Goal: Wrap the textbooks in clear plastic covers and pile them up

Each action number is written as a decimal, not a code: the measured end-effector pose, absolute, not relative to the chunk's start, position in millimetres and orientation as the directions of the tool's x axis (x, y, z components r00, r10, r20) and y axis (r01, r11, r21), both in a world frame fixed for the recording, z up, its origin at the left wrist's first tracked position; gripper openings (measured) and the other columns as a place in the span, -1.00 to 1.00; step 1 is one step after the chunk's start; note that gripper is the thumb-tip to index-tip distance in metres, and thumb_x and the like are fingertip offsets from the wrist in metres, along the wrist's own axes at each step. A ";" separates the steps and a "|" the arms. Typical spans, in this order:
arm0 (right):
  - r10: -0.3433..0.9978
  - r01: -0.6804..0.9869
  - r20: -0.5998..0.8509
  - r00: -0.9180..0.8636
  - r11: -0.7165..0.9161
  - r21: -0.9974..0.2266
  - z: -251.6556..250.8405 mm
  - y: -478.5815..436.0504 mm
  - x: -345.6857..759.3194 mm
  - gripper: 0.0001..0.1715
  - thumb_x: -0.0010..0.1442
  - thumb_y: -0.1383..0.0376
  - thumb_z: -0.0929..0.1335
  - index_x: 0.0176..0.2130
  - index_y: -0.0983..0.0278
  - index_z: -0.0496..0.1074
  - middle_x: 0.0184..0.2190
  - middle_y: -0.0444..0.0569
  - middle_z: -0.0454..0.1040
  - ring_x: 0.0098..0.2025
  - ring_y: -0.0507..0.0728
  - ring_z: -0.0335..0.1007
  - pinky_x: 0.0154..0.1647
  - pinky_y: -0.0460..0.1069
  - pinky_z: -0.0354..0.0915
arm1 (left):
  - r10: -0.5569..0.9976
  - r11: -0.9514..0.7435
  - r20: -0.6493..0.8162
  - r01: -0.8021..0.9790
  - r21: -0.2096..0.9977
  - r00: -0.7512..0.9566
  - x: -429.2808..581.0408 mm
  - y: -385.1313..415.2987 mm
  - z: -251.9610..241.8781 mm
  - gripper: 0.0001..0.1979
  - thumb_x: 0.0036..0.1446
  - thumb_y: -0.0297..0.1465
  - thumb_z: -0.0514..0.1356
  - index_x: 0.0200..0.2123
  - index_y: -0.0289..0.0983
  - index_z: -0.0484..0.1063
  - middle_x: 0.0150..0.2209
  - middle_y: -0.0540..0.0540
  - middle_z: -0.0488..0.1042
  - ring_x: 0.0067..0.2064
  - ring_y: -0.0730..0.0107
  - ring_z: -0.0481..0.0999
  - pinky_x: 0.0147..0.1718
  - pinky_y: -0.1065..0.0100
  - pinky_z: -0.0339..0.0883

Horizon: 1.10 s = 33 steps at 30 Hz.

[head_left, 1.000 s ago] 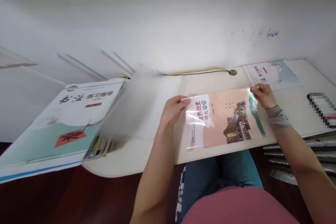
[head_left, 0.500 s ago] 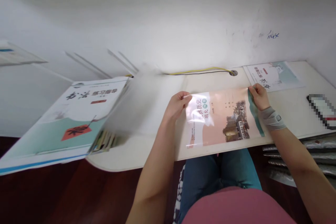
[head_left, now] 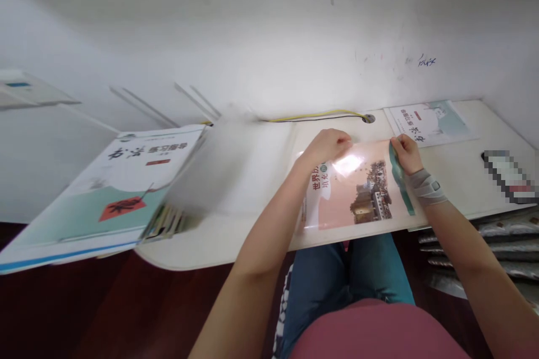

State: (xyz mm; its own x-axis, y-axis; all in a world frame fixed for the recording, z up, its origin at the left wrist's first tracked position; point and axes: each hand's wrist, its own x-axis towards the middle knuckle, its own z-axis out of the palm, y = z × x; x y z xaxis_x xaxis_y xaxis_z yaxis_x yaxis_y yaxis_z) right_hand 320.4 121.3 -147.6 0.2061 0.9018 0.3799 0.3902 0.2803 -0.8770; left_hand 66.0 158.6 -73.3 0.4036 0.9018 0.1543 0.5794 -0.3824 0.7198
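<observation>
A pink textbook (head_left: 357, 196) with a building photo and a glossy clear cover lies flat on the white desk (head_left: 236, 235) in front of me. My left hand (head_left: 330, 146) is curled over the book's far edge near the middle, fingers closed on the clear cover. My right hand (head_left: 405, 152), a grey wrap at its wrist, pinches the far right corner of the book by its green strip.
A stack of books with a white and teal workbook (head_left: 113, 190) on top sits at the desk's left. Another workbook (head_left: 429, 122) lies at the far right. A yellow cable (head_left: 315, 116) runs along the wall. A blurred-out object (head_left: 507, 175) lies right.
My left hand has slid right along the book's far edge, from the left corner to the middle. My right hand stays on the right corner. The view shifted slightly.
</observation>
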 end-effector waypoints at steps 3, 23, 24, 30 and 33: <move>0.898 0.386 0.384 0.213 0.284 -0.878 -144.9 119.8 319.8 -0.51 0.15 -0.04 0.31 -0.57 0.20 0.13 -0.64 -0.26 0.04 -0.56 -0.03 -0.05 -0.56 -0.08 -0.03 | 0.890 -0.388 0.096 0.628 0.674 0.446 76.7 158.3 -76.6 -0.89 -0.04 -0.35 0.22 -0.46 -0.23 0.54 -0.40 -0.07 0.54 -0.36 0.32 0.47 -0.30 0.31 0.27; 0.871 0.884 0.302 -0.387 0.443 -0.146 -85.8 117.9 254.7 -0.64 0.26 0.31 0.17 -0.30 0.26 0.52 -0.28 0.04 0.55 -0.16 0.18 0.41 0.06 0.13 0.10 | 0.889 -0.346 0.015 0.651 0.676 0.457 83.8 157.2 -73.0 -0.88 -0.05 -0.43 0.17 -0.51 -0.31 0.51 -0.51 0.01 0.46 -0.42 0.44 0.39 -0.34 0.39 0.25; 0.881 0.886 0.249 -0.402 0.443 -0.137 -83.9 122.6 250.1 -0.64 0.25 0.31 0.18 -0.32 0.27 0.53 -0.32 0.03 0.55 -0.21 0.17 0.42 -0.02 0.09 0.14 | 0.893 -0.347 0.018 0.663 0.664 0.450 83.8 156.7 -72.9 -0.87 -0.05 -0.43 0.16 -0.50 -0.31 0.51 -0.49 0.00 0.48 -0.40 0.43 0.40 -0.34 0.39 0.26; 0.919 0.890 0.161 -0.360 0.390 -0.238 -82.0 138.4 248.5 -0.71 0.15 0.27 0.25 -0.32 0.25 0.56 -0.34 -0.04 0.57 -0.29 0.12 0.41 -0.31 -0.04 0.13 | 0.903 -0.340 0.014 0.695 0.633 0.429 88.1 155.5 -71.8 -0.84 -0.05 -0.45 0.16 -0.44 -0.31 0.56 -0.43 -0.04 0.53 -0.34 0.39 0.45 -0.29 0.38 0.30; 0.938 0.917 0.159 -0.308 0.337 -0.211 -83.1 138.0 244.5 -0.73 0.11 0.26 0.26 -0.36 0.24 0.55 -0.35 -0.03 0.56 -0.31 0.13 0.39 -0.34 -0.03 0.10 | 0.916 -0.330 0.015 0.734 0.593 0.400 91.2 155.2 -72.9 -0.80 -0.10 -0.51 0.14 -0.43 -0.30 0.57 -0.42 -0.05 0.54 -0.31 0.35 0.48 -0.27 0.37 0.31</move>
